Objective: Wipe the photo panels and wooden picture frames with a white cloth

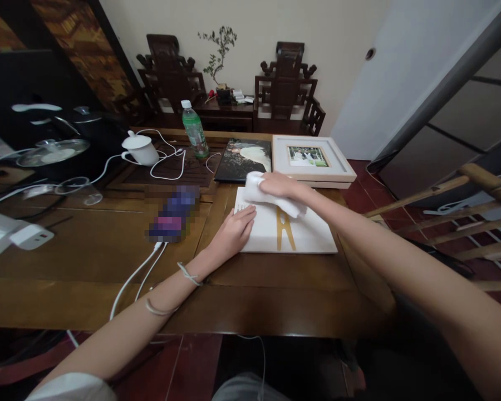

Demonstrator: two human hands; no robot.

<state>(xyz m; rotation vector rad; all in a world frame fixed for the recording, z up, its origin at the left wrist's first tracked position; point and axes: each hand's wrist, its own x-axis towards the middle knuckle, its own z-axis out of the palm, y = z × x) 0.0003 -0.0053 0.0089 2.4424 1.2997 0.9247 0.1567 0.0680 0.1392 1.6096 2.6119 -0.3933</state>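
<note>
A white flat book or album (300,234) with a gold letter on its cover lies on the wooden table (87,256). My left hand (234,231) rests flat on its left edge, fingers apart. My right hand (281,186) presses a crumpled white cloth (261,192) onto the album's upper part. Just beyond lie a dark photo print (244,159) and a white picture frame (313,159).
A green bottle (195,131), a white lidded cup (141,149) and white cables (167,161) sit on a dark tray. A blurred purple object (173,214) lies left of the album. White device (31,236) at far left. Carved chairs (286,83) stand behind; bamboo furniture (463,189) at right.
</note>
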